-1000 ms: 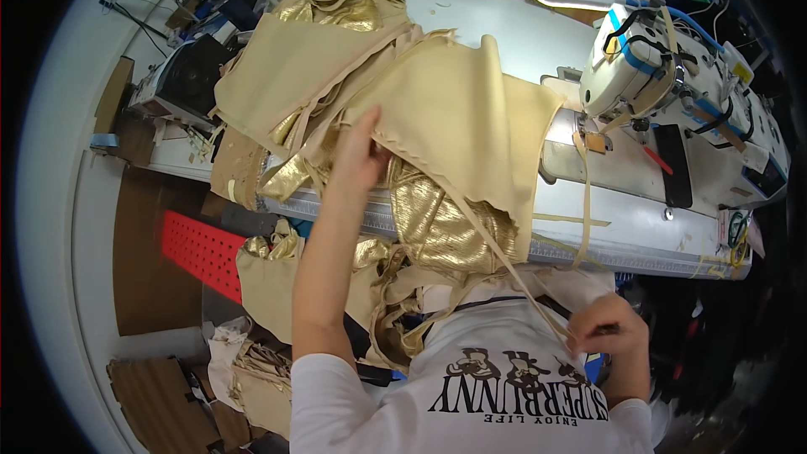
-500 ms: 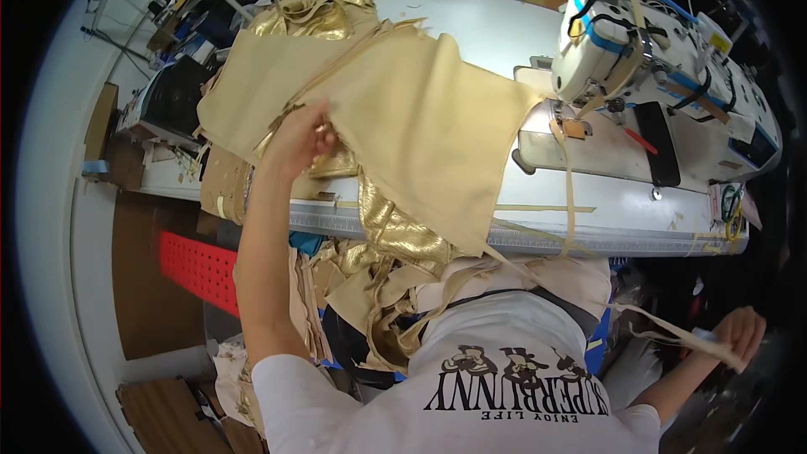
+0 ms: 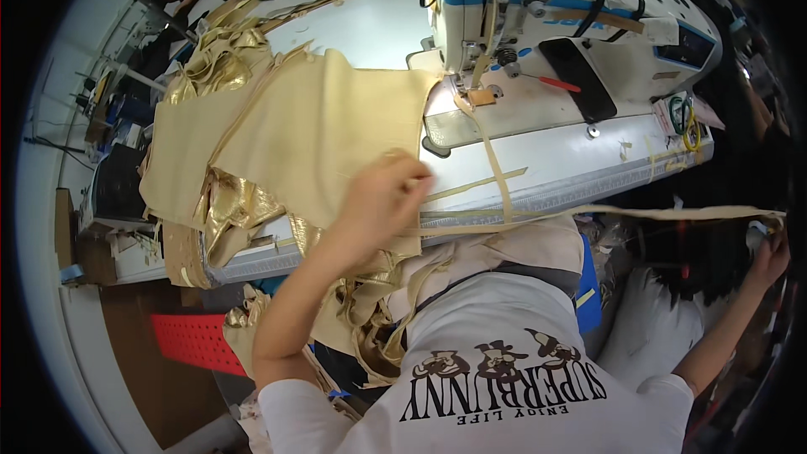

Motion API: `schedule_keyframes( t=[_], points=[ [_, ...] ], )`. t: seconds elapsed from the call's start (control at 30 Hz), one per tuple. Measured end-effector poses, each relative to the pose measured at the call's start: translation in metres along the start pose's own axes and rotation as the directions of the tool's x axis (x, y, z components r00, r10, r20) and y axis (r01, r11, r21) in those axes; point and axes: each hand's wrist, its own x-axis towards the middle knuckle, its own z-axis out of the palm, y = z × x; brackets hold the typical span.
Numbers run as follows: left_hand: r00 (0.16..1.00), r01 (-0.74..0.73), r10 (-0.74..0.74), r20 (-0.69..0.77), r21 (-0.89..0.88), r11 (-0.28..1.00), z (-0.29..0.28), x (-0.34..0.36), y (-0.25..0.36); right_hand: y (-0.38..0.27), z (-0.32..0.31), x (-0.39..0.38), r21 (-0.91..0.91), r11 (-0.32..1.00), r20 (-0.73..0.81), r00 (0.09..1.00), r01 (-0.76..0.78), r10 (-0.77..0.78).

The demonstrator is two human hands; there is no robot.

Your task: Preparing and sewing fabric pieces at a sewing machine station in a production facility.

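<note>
On my feed I have 2 bare hands in view. The left hand (image 3: 382,197) is over the lower right edge of a beige fabric panel (image 3: 286,122), its fingers curled; I cannot tell whether they pinch anything. Far out to the right, I see the right hand (image 3: 769,259) with its fingers closed on the end of a long beige strip (image 3: 639,213). The strip stretches along the desk (image 3: 580,150)'s front edge to near the left wrist. I find the panel spread on the desk's left part, with gold fabric (image 3: 239,206) showing beneath; its upper right corner reaches the sewing machine (image 3: 546,4)'s needle area. A narrow band (image 3: 490,151) hangs from there over the front edge. I make out a black phone (image 3: 580,80) beside a red-handled tool (image 3: 557,82).
</note>
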Motion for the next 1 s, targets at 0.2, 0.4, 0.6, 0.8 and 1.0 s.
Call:
schedule_keyframes(
  t=[0.2,0.4,0.6,0.8,1.0],
  points=[
    [0.985,-0.108,0.133,-0.106,0.213,0.971,0.094,0.027,0.019,-0.008,-0.120,-0.068,-0.816,0.544,-0.299,0.948,-0.193,-0.112],
    [0.993,-0.024,0.032,-0.114,0.068,0.997,0.103,0.033,-0.010,0.074,-0.013,-0.166,-0.643,0.338,-0.420,0.686,-0.687,0.594],
    [0.921,0.322,-0.306,-0.242,0.030,0.946,0.012,0.087,-0.096,0.141,0.149,-0.193,-0.812,0.292,0.054,0.433,-0.505,0.900],
    [0.933,-0.008,0.236,-0.273,0.639,0.769,-0.012,0.120,-0.103,0.151,0.240,-0.190,-0.887,0.368,0.269,0.335,-0.278,0.903],
    [0.988,-0.130,0.148,-0.035,0.306,0.943,0.026,0.111,-0.078,0.161,0.266,-0.183,-0.868,0.393,0.310,0.286,-0.305,0.907]
  ],
)
